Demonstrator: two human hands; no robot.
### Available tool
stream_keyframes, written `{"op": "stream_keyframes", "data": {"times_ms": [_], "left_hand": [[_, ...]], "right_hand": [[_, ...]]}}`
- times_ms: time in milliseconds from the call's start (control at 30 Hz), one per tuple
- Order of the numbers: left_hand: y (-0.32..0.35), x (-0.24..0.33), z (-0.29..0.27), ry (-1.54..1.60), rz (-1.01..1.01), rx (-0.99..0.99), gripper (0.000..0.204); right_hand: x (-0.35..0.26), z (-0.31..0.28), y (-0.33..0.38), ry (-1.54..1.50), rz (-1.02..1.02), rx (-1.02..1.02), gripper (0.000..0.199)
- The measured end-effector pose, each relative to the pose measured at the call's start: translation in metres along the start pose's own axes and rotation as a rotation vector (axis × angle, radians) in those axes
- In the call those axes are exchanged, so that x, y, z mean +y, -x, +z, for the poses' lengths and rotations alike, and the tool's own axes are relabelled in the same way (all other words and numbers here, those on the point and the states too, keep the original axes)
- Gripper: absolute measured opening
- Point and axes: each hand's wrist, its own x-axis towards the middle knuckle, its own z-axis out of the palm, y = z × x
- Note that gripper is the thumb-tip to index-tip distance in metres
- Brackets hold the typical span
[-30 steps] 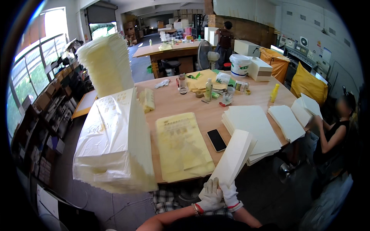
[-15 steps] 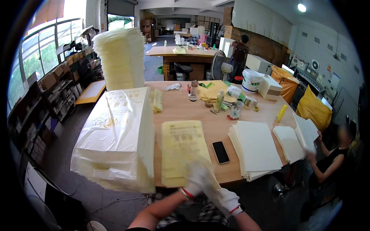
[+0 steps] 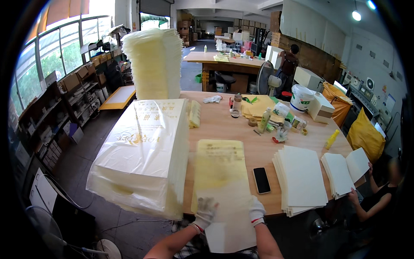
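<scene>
My hands wear white gloves. My left hand (image 3: 205, 212) lies at the left edge of a white board (image 3: 228, 236), its fingers stretched out and apart. At the opposite edge, my right hand (image 3: 257, 210) has its fingers closed round the side of the board. The board reaches past the table's near edge toward me, and its upper part is blurred. Beneath and beyond it lies a flat pile of yellowish printed plastic bags (image 3: 220, 157). Whether the board is inside a bag, I cannot tell.
A tall stack of wrapped white boards (image 3: 142, 142) stands left, with a pile of bags (image 3: 155, 64) behind. A phone (image 3: 261, 180) and stacked boards (image 3: 304, 177) lie right. Bottles, tape and a bucket (image 3: 302, 98) are farther back. A co-worker (image 3: 375, 194) handles boards.
My hands have moved apart, the left one to the left. The board, formerly tilted and blurred between them, now lies flatter over the bags. My view has turned slightly left.
</scene>
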Motion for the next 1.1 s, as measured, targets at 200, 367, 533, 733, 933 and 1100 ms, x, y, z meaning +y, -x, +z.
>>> {"op": "stream_keyframes", "data": {"times_ms": [200,367,533,733,933,1100], "left_hand": [[-0.001,-0.020,0.014,1.003,-1.046,-0.249,0.020],[0.039,-0.002,-0.042,0.665,-0.883,-0.415,0.020],[0.085,0.019,-0.101,0.666,-0.817,-0.461,0.025],[0.046,0.081,-0.228,0.346,-0.857,-0.621,0.014],[0.072,0.059,-0.201,0.690,-0.883,-0.580,0.011],[0.135,0.027,-0.142,0.894,-0.460,-0.264,0.006]], "right_hand": [[0.012,-0.026,0.023,0.094,0.000,-0.088,0.065],[0.033,-0.019,0.080,-0.042,-0.130,-0.192,0.075],[0.053,-0.008,0.137,-0.048,-0.140,-0.368,0.072],[0.081,-0.003,0.227,-0.185,-0.569,-0.336,0.056],[0.076,-0.029,0.222,-0.231,-0.548,-0.186,0.034],[0.090,-0.059,0.224,-0.438,-0.444,-0.468,0.033]]}}
